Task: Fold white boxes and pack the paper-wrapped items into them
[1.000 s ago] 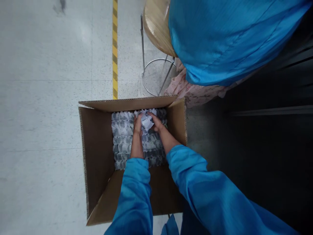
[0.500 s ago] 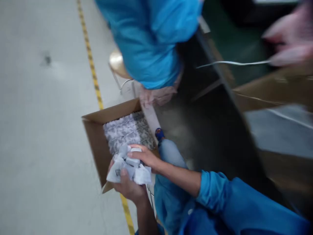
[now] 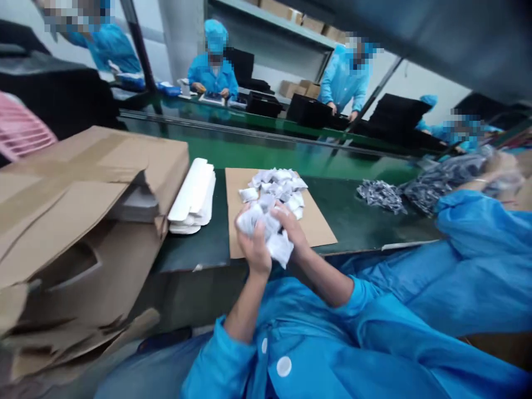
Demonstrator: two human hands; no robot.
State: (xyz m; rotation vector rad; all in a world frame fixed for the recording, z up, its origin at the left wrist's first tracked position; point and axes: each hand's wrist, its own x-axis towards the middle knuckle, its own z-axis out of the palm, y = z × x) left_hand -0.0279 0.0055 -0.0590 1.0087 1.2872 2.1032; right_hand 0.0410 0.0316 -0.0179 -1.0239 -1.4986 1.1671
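Several small white packets [image 3: 279, 247] are bunched between my two hands, above the front part of a flat cardboard sheet [image 3: 318, 231]. My left hand [image 3: 256, 246] cups the bunch from the left with its thumb on top. From the right, my right hand [image 3: 293, 230] is closed against the same packets. Just beyond my fingers, a pile of similar white packets [image 3: 276, 180] lies on the cardboard. The packets' contents cannot be made out.
Folded white cartons [image 3: 193, 194] are stacked left of the cardboard, beside a torn cardboard box [image 3: 100, 149]. On the right, dark plastic packets [image 3: 380, 195] lie near a co-worker's blue sleeve [image 3: 482, 221]. A green conveyor [image 3: 233, 145] runs behind, with several people beyond it.
My view has swung from an open box near the floor up to the workbench. Both hands have carried the white packets over to the cardboard sheet.
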